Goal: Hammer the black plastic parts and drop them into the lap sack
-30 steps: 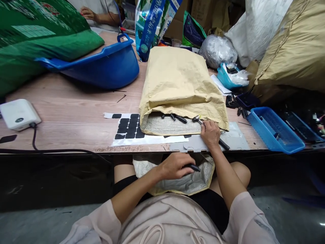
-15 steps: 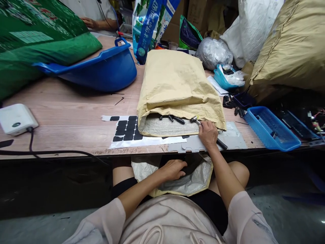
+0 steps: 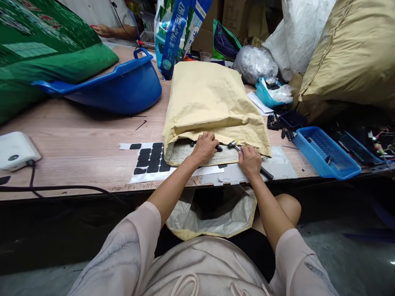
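A pale yellow woven sack [image 3: 203, 98] lies on the table, its mouth facing me. Inside the mouth, on the white lining, are small black parts [image 3: 219, 148]. My left hand [image 3: 204, 148] reaches into the opening with its fingers curled down among these parts; its fingertips are hidden. My right hand [image 3: 249, 161] is closed around a hammer [image 3: 266, 173], whose metal head points into the sack mouth and whose black handle sticks out below the hand. Below the table edge, a second sack [image 3: 212, 226] sits open on my lap, white inside.
A sheet of black stickers [image 3: 151, 160] lies partly under the sack. A large blue basin [image 3: 123, 90] stands left, a white box with a cable [image 3: 18, 150] nearer me. To the right are a blue basket [image 3: 327, 154] and loose black pieces [image 3: 274, 121]. Another person's hand [image 3: 103, 31] shows at the back.
My left hand has moved up from over the lap sack into the mouth of the table sack. My right hand still grips the hammer in about the same place. The view has shifted slightly.
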The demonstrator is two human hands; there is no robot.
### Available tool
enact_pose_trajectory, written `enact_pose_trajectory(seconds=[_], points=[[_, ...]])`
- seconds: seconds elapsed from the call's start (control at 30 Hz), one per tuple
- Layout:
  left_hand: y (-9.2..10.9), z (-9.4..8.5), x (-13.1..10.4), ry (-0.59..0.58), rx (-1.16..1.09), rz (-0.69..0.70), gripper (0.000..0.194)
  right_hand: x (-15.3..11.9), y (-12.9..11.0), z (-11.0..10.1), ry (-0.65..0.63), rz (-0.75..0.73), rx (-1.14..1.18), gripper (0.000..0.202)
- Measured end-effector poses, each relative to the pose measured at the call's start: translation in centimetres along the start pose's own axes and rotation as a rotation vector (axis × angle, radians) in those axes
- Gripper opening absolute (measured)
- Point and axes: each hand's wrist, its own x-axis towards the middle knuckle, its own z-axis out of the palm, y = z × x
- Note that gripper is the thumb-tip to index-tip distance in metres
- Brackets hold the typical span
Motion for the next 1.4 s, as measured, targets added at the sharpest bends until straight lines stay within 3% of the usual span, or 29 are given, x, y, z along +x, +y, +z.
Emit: enact_pose_trajectory(seconds=[0.17, 0.43, 0.7, 1.0, 1.4], points=[[1.4, 0.2, -2.2, -0.023, -0.084, 0.057, 0.011, 0.0, 0.0, -0.1, -0.016, 0.010, -0.001, 0.023], [-0.2, 1.6, -5.8, 0.046, -0.291, -0.150, 0.018, -0.1, 0.4, 0.2, 0.006, 0.005, 0.033, 0.024], [-0.4, 1.7, -5.3, 0.034, -0.390, -0.205, 0.020, -0.3, 0.8, -0.3, 0.066, -0.013, 0.134, 0.027], [-0.2, 1.7, -5.3, 0.024, -0.398, -0.240, 0.021, -3.1, -3.4, -4.1, 0.043, -0.089, 0.478, 0.037], [-0.2, 1.9, -5.2, 0.034, -0.395, -0.222, 0.019, -3.9, -5.3, -4.8, 0.030, -0.112, 0.437, 0.039]])
